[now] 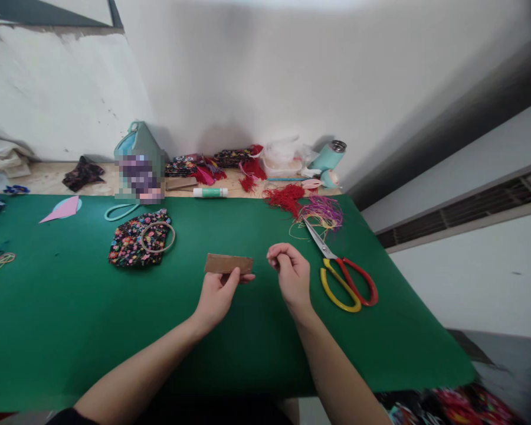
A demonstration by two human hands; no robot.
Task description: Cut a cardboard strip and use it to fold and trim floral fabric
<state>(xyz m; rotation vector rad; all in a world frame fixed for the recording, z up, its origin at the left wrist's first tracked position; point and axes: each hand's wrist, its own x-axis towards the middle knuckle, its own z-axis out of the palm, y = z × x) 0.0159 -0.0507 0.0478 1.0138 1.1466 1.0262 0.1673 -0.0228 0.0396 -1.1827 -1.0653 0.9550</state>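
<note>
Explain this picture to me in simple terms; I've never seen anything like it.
There's no robot here, just a person's two bare hands, seen from a camera worn on the head, looking forward and down. The left hand holds a flat brown piece. The right hand has its fingers curled; whether it holds anything is unclear. On the green surface lie scissors with red and yellow handles, purple threads, and floral cloth with a ring partly over it.
</note>
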